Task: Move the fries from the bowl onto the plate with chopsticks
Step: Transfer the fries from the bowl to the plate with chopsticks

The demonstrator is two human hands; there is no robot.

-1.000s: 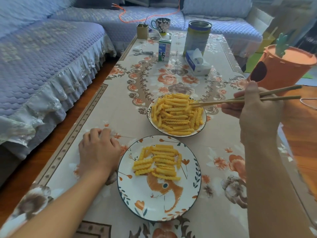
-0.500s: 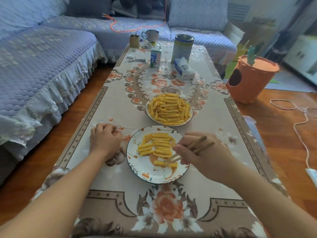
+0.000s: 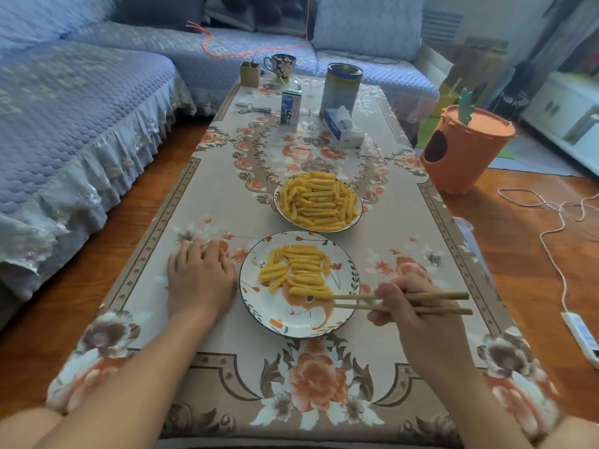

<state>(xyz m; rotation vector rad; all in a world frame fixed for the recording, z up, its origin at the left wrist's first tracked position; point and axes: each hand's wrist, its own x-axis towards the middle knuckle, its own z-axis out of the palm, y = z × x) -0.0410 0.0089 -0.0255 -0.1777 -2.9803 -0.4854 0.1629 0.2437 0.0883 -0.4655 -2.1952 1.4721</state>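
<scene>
Fingers of my right hand (image 3: 418, 314) curl round the chopsticks (image 3: 402, 303), pinching them near mid-length; sticks lie almost level, tips slightly parted, pointing toward 9 o'clock over the plate (image 3: 346, 306). Upper tip touches the nearest fry of the plate's pile of fries (image 3: 298, 270); nothing caught between the tips that I can see. Left hand (image 3: 199, 275) rests palm down on the tablecloth (image 3: 308, 384), just beside the plate's rim at 9 o'clock, fingers loosely bent, holding nothing. Plate pile sits in the far half of the plate, toward 12 o'clock, over an orange animal print. Beyond it at 12 o'clock, close but not touching, the bowl (image 3: 282, 209), heaped with more fries (image 3: 319, 200). Farther up the table: tissue box (image 3: 342, 128), milk carton (image 3: 290, 106), tall tin (image 3: 342, 87), patterned mug (image 3: 282, 66). Off the table at 2 o'clock, an orange carrot-shaped bin (image 3: 466, 153) on the wooden floor.
</scene>
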